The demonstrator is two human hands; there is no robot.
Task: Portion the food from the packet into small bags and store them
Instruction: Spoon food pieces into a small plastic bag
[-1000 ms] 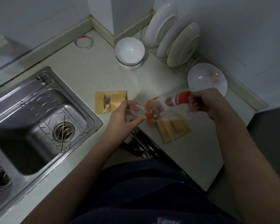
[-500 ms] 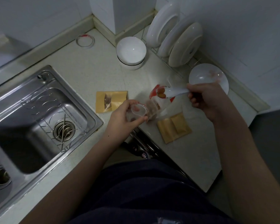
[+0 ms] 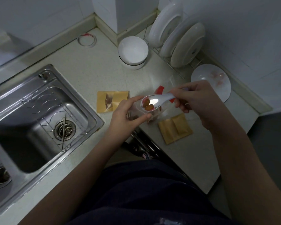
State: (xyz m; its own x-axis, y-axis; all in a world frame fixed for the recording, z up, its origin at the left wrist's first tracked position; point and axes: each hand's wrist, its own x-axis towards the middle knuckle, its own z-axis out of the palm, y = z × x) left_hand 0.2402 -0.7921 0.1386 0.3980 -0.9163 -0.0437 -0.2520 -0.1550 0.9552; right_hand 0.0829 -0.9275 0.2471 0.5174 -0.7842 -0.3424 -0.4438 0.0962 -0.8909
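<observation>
- Since half a second ago, the white spoon (image 3: 159,99) is sitting further left and nearer, its bowl now hanging over the small clear container (image 3: 137,111) and no longer at the mouth of the packet (image 3: 159,90).
- Two brown pieces of food (image 3: 147,106) are lying in the spoon's bowl.
- The right hand (image 3: 198,103) is gripping the spoon's handle, fingers curled round it.
- The left hand (image 3: 126,114) is grasping the clear container between thumb and curled fingers, just above the near edge of the counter (image 3: 96,73); whether this is a bag or a cup is not showing clearly. Some brownish pieces are showing inside it.
- The clear packet with its red label is sitting between the two hands, just behind the spoon.
- One brown paper bag (image 3: 118,96), with food showing in its window, is lying flat just left of the left hand; another brown bag (image 3: 175,129) is lying near and to the right, below the right hand.
- A steel sink (image 3: 31,127) is lying to the left; a white bowl (image 3: 133,51) and racked plates (image 3: 186,44) are standing at the far side.
</observation>
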